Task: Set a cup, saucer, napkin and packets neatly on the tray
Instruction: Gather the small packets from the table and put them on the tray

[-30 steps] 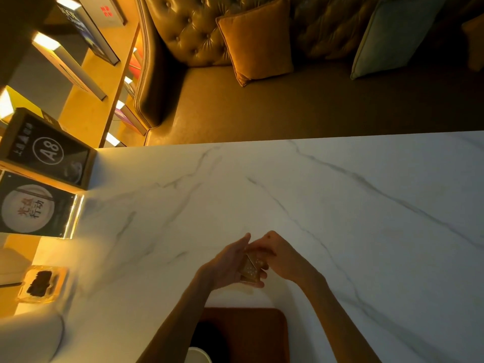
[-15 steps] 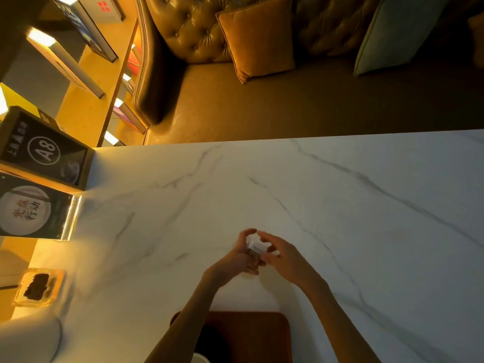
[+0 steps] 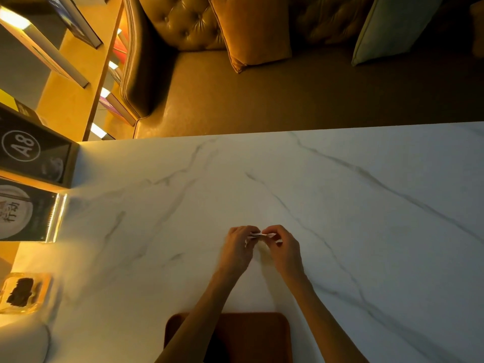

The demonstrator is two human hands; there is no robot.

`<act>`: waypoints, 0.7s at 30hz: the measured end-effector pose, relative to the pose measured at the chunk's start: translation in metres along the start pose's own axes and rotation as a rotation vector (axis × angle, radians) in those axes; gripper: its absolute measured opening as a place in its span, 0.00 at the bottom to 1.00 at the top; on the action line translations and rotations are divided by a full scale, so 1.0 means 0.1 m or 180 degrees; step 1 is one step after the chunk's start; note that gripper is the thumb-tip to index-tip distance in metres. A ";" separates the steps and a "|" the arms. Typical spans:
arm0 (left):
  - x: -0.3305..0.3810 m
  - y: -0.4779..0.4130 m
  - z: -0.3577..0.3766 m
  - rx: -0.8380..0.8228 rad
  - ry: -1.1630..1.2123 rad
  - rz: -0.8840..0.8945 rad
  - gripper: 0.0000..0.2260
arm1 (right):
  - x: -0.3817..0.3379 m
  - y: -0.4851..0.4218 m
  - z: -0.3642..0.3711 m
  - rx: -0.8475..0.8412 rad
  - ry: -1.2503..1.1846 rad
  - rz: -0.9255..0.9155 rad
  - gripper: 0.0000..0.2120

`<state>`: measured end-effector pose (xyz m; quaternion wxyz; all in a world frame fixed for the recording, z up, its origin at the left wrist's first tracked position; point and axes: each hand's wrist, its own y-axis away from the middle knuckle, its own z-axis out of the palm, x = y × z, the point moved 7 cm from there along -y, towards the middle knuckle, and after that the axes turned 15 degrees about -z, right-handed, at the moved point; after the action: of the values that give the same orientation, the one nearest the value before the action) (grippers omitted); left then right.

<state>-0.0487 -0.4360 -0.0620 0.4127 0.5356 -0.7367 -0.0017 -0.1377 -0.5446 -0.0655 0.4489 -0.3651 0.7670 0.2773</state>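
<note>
Beyond the 6 o'clock tray (image 3: pixel 262 334), over the surface (image 3: pixel 366 205), left hand (image 3: pixel 237 250) and right hand (image 3: pixel 284 250) fingers (image 3: pixel 273 230) pinch the packets (image 3: pixel 258 235), not yet placed; cup, saucer, napkin unseen.

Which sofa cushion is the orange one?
The left cushion, leaning on the tufted sofa back near its arm. The right cushion is pale grey-green.
</note>
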 end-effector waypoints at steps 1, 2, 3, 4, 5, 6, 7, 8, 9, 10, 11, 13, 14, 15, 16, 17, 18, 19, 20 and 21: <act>-0.02 0.00 0.01 0.0091 -0.0053 0.0084 0.09 | 0.02 0.01 0.04 -0.0023 -0.0086 0.0033 0.06; -0.04 0.01 0.04 0.0118 -0.0071 0.0121 0.10 | 0.05 0.03 0.08 -0.0071 -0.0126 0.0081 0.06; -0.07 0.01 0.07 0.0081 -0.0068 0.0120 0.11 | 0.08 0.04 0.11 -0.0129 -0.0151 0.0140 0.06; -0.10 0.01 0.12 0.0006 -0.0066 0.0094 0.13 | 0.11 0.06 0.15 -0.0175 -0.0192 0.0206 0.06; -0.13 0.02 0.15 -0.0061 -0.0067 0.0066 0.14 | 0.13 0.08 0.17 -0.0195 -0.0244 0.0267 0.07; -0.15 0.02 0.17 -0.0090 -0.0048 0.0041 0.15 | 0.14 0.09 0.19 -0.0184 -0.0271 0.0309 0.07; -0.18 0.02 0.17 -0.0080 0.0007 0.0015 0.15 | 0.16 0.09 0.18 -0.0127 -0.0279 0.0320 0.07; -0.19 0.01 0.17 -0.0057 0.0081 -0.0015 0.15 | 0.16 0.09 0.17 -0.0044 -0.0280 0.0317 0.07; -0.20 0.00 0.15 -0.0033 0.0144 -0.0034 0.15 | 0.17 0.09 0.15 0.0046 -0.0290 0.0321 0.07; -0.21 -0.01 0.14 -0.0011 0.0186 -0.0039 0.14 | 0.19 0.08 0.13 0.0113 -0.0300 0.0343 0.07; -0.21 -0.02 0.13 0.0011 0.0212 -0.0027 0.14 | 0.21 0.07 0.11 0.0139 -0.0297 0.0368 0.06; -0.23 -0.06 0.10 0.0047 0.0282 -0.0024 0.13 | 0.24 0.04 0.11 0.0113 -0.0266 0.0436 0.06; -0.25 -0.07 0.09 0.0047 0.0375 -0.0071 0.12 | 0.27 0.02 0.12 0.0096 -0.0291 0.0497 0.08; -0.29 -0.09 0.09 0.0024 0.0500 -0.0147 0.12 | 0.30 0.00 0.12 0.0085 -0.0368 0.0584 0.10; -0.32 -0.10 0.10 -0.0016 0.0614 -0.0233 0.12 | 0.33 -0.01 0.14 0.0083 -0.0494 0.0689 0.12; -0.34 -0.11 0.10 -0.0055 0.0699 -0.0297 0.13 | 0.35 -0.02 0.15 0.0080 -0.0620 0.0775 0.13; -0.36 -0.11 0.11 -0.0089 0.0748 -0.0340 0.14 | 0.36 -0.02 0.16 0.0073 -0.0693 0.0809 0.14; -0.37 -0.11 0.13 -0.0115 0.0772 -0.0358 0.15 | 0.36 -0.03 0.16 0.0052 -0.0700 0.0788 0.14; -0.38 -0.10 0.13 -0.0116 0.0769 -0.0358 0.15 | 0.34 -0.03 0.16 0.0013 -0.0656 0.0725 0.14; -0.38 -0.09 0.13 -0.0094 0.0759 -0.0358 0.15 | 0.32 -0.03 0.16 -0.0039 -0.0610 0.0656 0.14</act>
<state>-0.0465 -0.4151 -0.0976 0.5044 0.5664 -0.6512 0.0280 -0.1385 -0.5440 -0.1012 0.4871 -0.2590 0.7523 0.3603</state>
